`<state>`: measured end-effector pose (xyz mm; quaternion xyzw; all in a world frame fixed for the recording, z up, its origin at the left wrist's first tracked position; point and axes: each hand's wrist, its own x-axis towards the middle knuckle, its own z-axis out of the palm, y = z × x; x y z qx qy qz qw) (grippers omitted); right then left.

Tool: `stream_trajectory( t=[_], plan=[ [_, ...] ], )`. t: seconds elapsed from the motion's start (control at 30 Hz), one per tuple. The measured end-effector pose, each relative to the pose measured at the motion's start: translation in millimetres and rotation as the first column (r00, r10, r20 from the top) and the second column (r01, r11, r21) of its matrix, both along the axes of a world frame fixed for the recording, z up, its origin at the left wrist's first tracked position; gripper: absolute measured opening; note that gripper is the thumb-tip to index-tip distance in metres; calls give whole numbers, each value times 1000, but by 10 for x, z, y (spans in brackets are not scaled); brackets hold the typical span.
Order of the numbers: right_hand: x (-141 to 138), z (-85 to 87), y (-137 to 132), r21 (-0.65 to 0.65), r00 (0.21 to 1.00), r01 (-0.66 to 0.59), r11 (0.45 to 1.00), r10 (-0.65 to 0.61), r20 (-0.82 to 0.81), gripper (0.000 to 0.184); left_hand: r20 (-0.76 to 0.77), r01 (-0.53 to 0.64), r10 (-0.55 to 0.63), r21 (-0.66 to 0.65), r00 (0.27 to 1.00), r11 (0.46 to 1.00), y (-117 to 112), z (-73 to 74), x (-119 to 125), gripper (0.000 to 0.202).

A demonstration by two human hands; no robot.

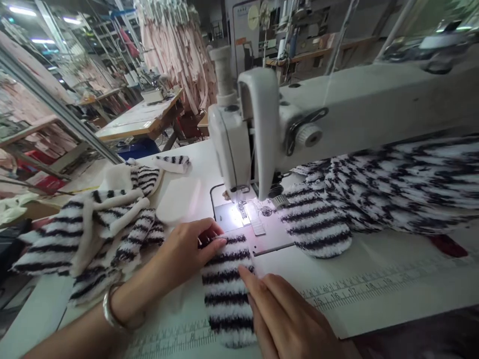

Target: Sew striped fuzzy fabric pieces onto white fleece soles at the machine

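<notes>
A small black-and-white striped fuzzy fabric piece (226, 289) lies on the white sewing table (374, 284), its far end just short of the needle (239, 204) of the white sewing machine (269, 129). My left hand (187, 249), with a silver bangle on the wrist, pinches the piece's upper left edge, fingers closed on it. My right hand (288, 314) lies flat on the piece's right edge, fingers stretched out and pressing it down.
A heap of striped pieces (101, 224) sits left of the machine. More striped fabric (374, 194) lies under the machine arm at the right. Ruler markings (355, 289) run along the table. Hanging pink garments (175, 45) and other worktables (138, 119) fill the background.
</notes>
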<state>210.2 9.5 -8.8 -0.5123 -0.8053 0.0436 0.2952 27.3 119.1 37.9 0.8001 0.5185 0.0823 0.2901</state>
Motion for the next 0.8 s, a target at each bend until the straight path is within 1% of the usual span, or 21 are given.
stream_trajectory(
  t=[0.1,0.2,0.37,0.5,0.6,0.7,0.8],
  plan=[
    [-48,-88,9,4,999,36,999,-37,37,41,-33,-25,23,-48,999,999,14,-5,14,22],
    [-77,-150,23,37,996,71,997,-73,49,40,-60,-29,25,-62,998,998,16,-12,25,24],
    [-64,-145,11,47,997,52,998,-54,47,41,-34,-24,23,-37,999,999,12,2,21,26],
    [-22,-123,24,30,994,99,995,-100,45,41,-26,-34,33,-31,999,999,27,-16,39,25],
    [35,-89,72,-57,995,98,994,-98,-2,36,-4,-24,24,-9,1000,1000,43,-34,55,22],
    [77,-55,125,-182,994,37,983,-56,-98,28,40,2,-2,-3,999,1000,54,-50,47,23],
    [81,-34,143,-266,979,42,963,-93,-183,27,81,5,-4,-9,997,1000,55,-63,24,23]
  ],
)
